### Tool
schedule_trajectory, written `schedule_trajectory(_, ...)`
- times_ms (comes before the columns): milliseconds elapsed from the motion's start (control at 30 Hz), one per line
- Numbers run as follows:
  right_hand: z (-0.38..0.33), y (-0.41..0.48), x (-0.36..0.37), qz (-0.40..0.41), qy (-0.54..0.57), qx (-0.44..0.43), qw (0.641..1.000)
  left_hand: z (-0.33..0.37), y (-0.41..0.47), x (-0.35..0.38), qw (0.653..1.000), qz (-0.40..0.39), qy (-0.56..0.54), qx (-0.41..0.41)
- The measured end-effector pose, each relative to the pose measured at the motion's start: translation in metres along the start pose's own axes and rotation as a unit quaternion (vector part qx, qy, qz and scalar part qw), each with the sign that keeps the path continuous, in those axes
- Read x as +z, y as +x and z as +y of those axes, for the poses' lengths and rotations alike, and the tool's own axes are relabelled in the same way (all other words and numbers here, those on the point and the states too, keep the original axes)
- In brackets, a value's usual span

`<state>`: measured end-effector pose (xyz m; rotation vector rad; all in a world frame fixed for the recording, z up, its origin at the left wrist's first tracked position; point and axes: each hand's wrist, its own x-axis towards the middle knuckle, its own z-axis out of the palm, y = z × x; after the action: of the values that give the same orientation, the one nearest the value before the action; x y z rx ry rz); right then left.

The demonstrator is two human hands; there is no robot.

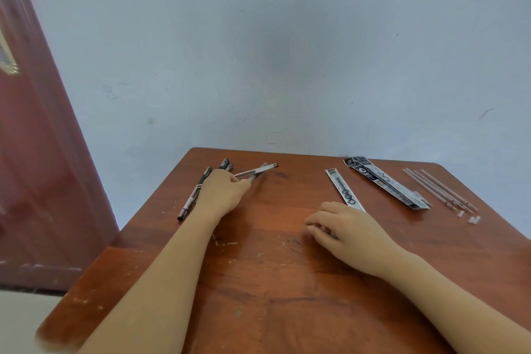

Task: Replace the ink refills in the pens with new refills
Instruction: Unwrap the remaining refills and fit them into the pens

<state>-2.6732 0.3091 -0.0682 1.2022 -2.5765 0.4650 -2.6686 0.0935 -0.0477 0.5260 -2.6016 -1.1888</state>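
My left hand (222,192) pinches a clear pen (258,170) with a dark cap, lifted just off the wooden table (258,282) at the far left. Beside that hand lie a few dark pens (195,192), partly hidden under it. My right hand (342,228) rests on the table in the middle with fingers loosely curled; whether it holds something small is not visible. A refill packet (343,190) lies just beyond the right hand. A larger pile of dark refill packets (385,182) sits further right. Several thin bare refills (439,190) lie near the right edge.
Small clear caps (472,219) lie by the refills' near ends. The table's far edge meets a pale blue wall (287,52). A red-brown door (34,152) stands to the left of the table.
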Motion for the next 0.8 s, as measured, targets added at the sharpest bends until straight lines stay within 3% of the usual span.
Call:
schedule_trajectory(467,0.001,0.000,-0.005,-0.006,-0.015,0.021,1.000,0.007,-0.012,0.004,0.990,-0.130,-0.051,0.036)
schedule_trajectory(700,0.007,0.003,-0.004,0.115,0.015,0.132,0.985,0.006,-0.012,-0.004,0.981,-0.169,-0.088,0.031)
schedule_trajectory(800,0.014,0.010,0.001,0.139,0.037,0.183,0.973,0.003,-0.009,-0.011,0.983,-0.119,-0.139,0.006)
